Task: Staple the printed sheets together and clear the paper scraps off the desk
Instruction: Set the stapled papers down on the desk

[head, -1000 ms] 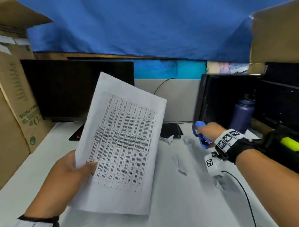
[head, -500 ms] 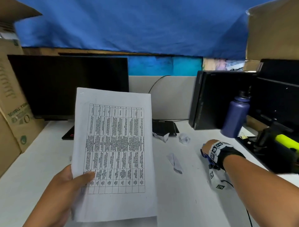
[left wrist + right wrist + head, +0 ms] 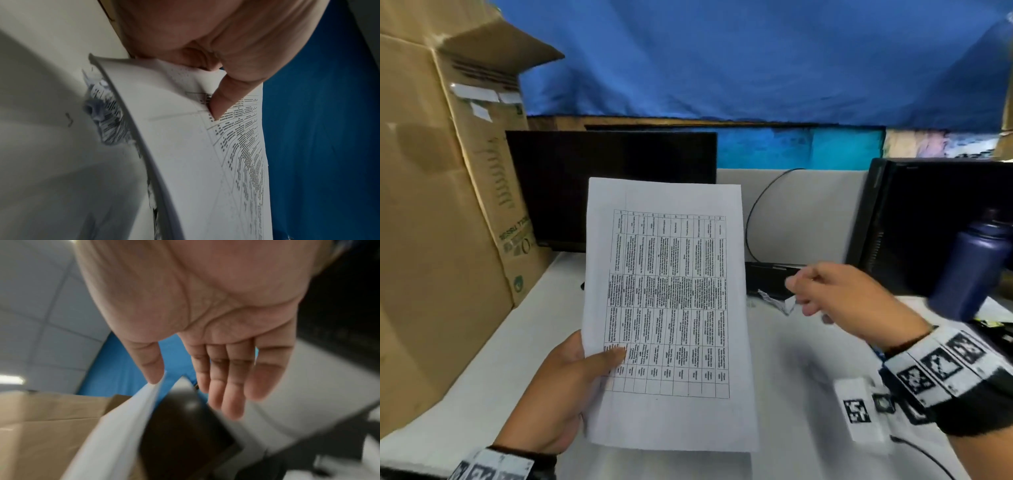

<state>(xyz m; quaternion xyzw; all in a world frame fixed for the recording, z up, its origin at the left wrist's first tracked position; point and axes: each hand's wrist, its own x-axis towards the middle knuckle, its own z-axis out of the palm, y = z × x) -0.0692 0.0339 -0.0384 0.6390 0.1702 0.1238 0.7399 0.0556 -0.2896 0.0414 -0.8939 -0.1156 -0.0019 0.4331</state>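
Right hand [image 3: 839,298] is empty, fingers [image 3: 228,386] straight and slightly apart, with the nearest scrap [image 3: 777,301] just beyond the fingertips on the desk [image 3: 808,394]. The sheets [image 3: 667,308] stand to the fingers' left, long axis upright, pinched at their lower corner by the left hand [image 3: 565,390], thumb [image 3: 224,97] on top. So the right hand looks nearer for the scrap grab.

- Left hand [image 3: 561,390] sits at lower left of the head view, thumb [image 3: 606,356] laid flat across the front of the printed sheets [image 3: 671,308], fingers hidden behind them, pinching the stack upright.
- Left wrist carries a marker band at the bottom edge.
- Right hand [image 3: 849,301] reaches in from the right toward frame centre, blurred, palm empty, fingers [image 3: 230,386] straight and together.
- Right wrist wears a marker band too.
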